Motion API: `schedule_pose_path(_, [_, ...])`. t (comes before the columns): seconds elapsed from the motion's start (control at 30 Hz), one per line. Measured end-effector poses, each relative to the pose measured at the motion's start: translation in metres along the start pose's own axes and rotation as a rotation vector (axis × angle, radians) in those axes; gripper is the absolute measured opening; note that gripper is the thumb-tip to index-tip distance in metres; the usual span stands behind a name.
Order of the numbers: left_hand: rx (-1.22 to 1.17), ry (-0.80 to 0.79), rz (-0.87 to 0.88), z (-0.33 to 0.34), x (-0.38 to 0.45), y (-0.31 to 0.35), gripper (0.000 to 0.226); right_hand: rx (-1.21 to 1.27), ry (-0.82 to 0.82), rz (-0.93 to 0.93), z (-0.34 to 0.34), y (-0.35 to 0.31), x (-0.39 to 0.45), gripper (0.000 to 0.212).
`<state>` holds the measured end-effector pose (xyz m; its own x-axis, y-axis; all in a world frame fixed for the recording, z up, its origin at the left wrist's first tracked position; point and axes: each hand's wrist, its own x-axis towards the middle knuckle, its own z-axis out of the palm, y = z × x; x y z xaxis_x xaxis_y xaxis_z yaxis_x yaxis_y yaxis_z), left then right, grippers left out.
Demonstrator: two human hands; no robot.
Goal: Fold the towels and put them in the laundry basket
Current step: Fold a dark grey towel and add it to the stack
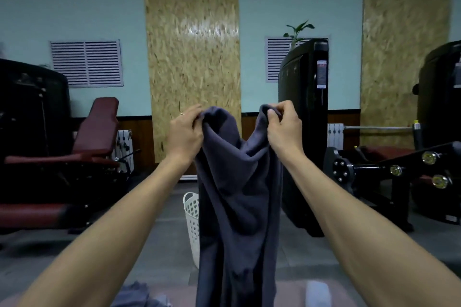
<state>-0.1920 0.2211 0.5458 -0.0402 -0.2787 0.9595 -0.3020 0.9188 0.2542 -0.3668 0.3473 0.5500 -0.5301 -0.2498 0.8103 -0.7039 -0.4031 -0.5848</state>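
Right, both hands are up at mid-frame, each pinching a top corner of the towel (237, 182): the left hand (185, 132) has it bunched under thumb and fingers, the right hand (283, 129) nips it at the fingertips. The cloth sags in a loop between them and hangs down to the bottom edge. I'd say spread the hands apart first to pull that top edge taut, then bring corner to corner for a clean fold. The basket (191, 217) stands on the floor behind the towel, lower centre, half hidden
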Motion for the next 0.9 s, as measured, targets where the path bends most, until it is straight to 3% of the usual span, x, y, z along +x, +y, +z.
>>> schedule_pose_path(0.2, [-0.091,0.112,-0.044,0.004,0.001,0.001,0.026,0.086,0.095,-0.033,0.008,-0.012,0.004,0.007])
schedule_pose_path(0.33, [-0.047,0.034,-0.135,0.026,-0.008,-0.016,0.024,0.033,0.051,0.119,0.021,0.015,0.011,0.007])
schedule_pose_path(0.4, [0.005,-0.141,-0.249,0.049,-0.007,-0.037,0.022,-0.077,-0.015,0.257,0.029,0.044,0.019,0.009])
schedule_pose_path(0.5, [0.186,-0.561,-0.410,0.089,0.001,-0.079,0.022,-0.220,-0.121,0.447,0.044,0.094,0.034,0.017])
schedule_pose_path(0.57, [0.199,-0.643,-0.457,0.112,0.012,-0.103,0.022,-0.239,-0.166,0.495,0.056,0.123,0.048,0.015])
schedule_pose_path(0.73, [-0.052,-0.423,-0.476,0.159,0.056,-0.134,0.021,-0.114,-0.102,0.481,0.082,0.159,0.100,0.008])
schedule_pose_path(0.9, [-0.254,-0.204,-0.409,0.176,0.102,-0.131,0.021,-0.023,-0.046,0.286,0.097,0.160,0.149,0.007])
